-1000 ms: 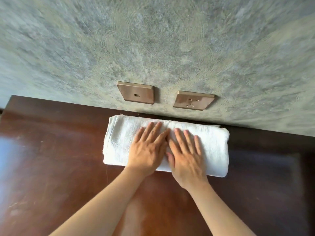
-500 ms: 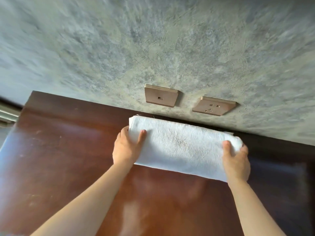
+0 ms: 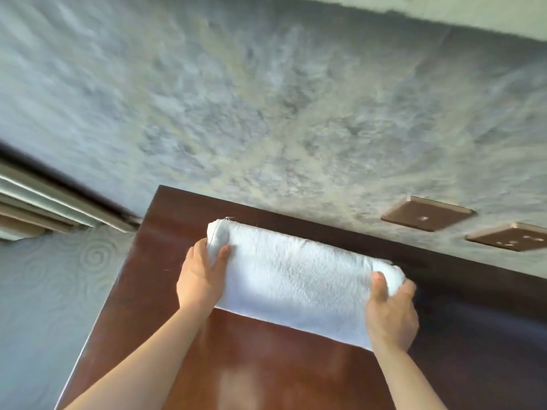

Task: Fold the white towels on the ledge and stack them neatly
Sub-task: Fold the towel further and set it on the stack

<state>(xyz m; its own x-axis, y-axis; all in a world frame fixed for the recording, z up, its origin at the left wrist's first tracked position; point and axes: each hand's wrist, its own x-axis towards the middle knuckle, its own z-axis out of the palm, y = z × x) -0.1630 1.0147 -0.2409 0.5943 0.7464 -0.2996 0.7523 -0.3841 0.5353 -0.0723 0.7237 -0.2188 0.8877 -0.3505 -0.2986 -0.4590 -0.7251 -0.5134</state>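
- Your left hand (image 3: 201,279) grips the left end of the folded white towel (image 3: 296,279), thumb lying on top of the cloth and the fingers curled round the end and out of sight beneath it.
- Your right hand (image 3: 390,315) grips the right end the same way: thumb on the top face, fingers wrapped round the rolled edge.
- The two hands are well apart, one at each short end, with the whole length of the towel between them.
- The towel is a thick, long folded bundle lying slantwise across the view, its left end farther from you and its right end nearer.
- It sits over the dark brown wooden ledge (image 3: 236,365), close to the back edge where the ledge meets the wall; you cannot tell whether it rests on the wood or is lifted just clear of it.
- A loose thread sticks up from the far left corner of the towel.
- The wall (image 3: 266,113) behind is mottled grey plaster, blurred in this view.
- Two square brown wall plates (image 3: 426,214) sit on that wall at the right, side by side, above and beyond the towel's right end.
- Left of the ledge there is a pale surface with a swirl pattern (image 3: 94,255), and above it a dark-edged frame (image 3: 59,199).
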